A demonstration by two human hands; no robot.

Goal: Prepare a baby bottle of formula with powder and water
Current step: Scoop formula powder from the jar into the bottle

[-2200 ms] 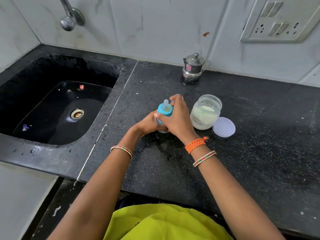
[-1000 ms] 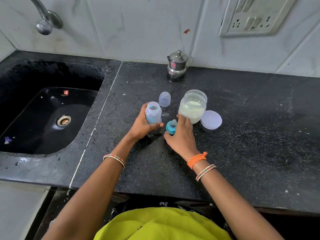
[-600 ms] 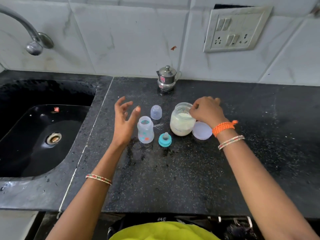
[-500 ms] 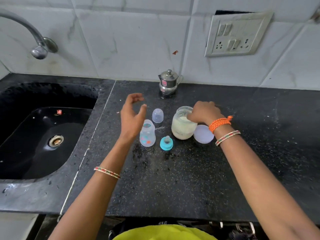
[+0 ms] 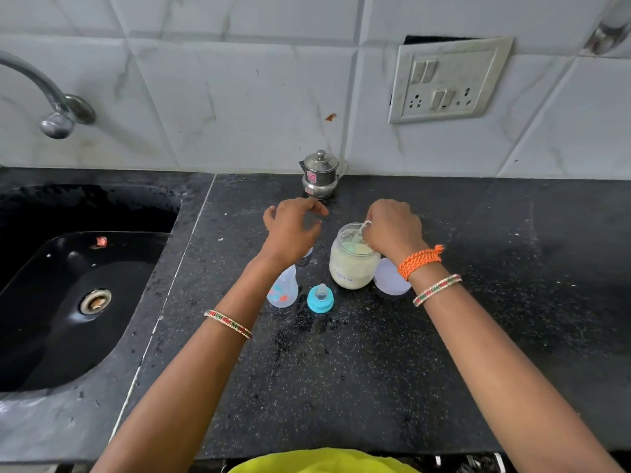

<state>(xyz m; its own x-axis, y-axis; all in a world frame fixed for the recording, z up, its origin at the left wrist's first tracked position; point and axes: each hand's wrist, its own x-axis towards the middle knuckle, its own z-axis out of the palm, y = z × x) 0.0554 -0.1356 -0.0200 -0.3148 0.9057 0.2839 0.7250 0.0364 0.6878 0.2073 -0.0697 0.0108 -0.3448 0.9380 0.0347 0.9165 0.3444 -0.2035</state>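
**Black counter: scoop time**

Right hand (image 5: 392, 230) now pinching scoop (image 5: 358, 233) inside powder jar (image 5: 353, 264). Left hand (image 5: 292, 230) lifted off, fingers loose, holding nothing. Open bottle (image 5: 283, 291) at jar's eight o'clock, blue teat (image 5: 320, 298) beside. Powder next.

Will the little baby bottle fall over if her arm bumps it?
Probably, quite easily. The baby bottle looks like thin clear plastic and seems empty, so likely very light. It stands narrow and uncapped right beside the left hand's forearm. The countertop looks wet, so it might slide first.
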